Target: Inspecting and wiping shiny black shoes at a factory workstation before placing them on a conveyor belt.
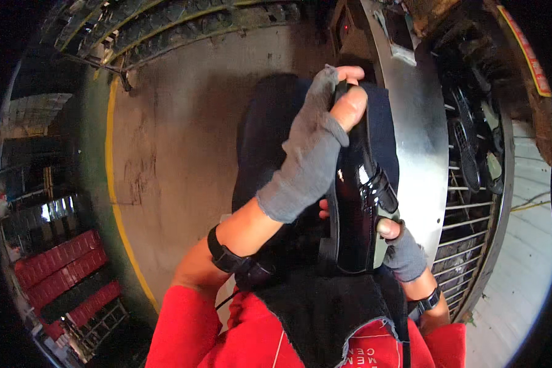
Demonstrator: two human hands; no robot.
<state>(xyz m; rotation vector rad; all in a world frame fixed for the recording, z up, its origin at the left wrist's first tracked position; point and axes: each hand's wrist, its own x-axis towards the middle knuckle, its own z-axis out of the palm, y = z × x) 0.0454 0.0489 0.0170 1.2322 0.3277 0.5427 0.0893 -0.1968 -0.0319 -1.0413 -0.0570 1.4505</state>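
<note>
In the middle, two gloved hands on a glossy black shoe [357,202].
The left hand [309,156] pinches the shoe's far end in a closed grip; the right hand [401,248] cups its near end, beside the steel machine housing [418,122].

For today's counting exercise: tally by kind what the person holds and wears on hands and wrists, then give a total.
Glossy black shoe: 1
Grey fingerless gloves, on the left hand and the right hand: 2
Black wrist straps: 2
Total: 5
</note>
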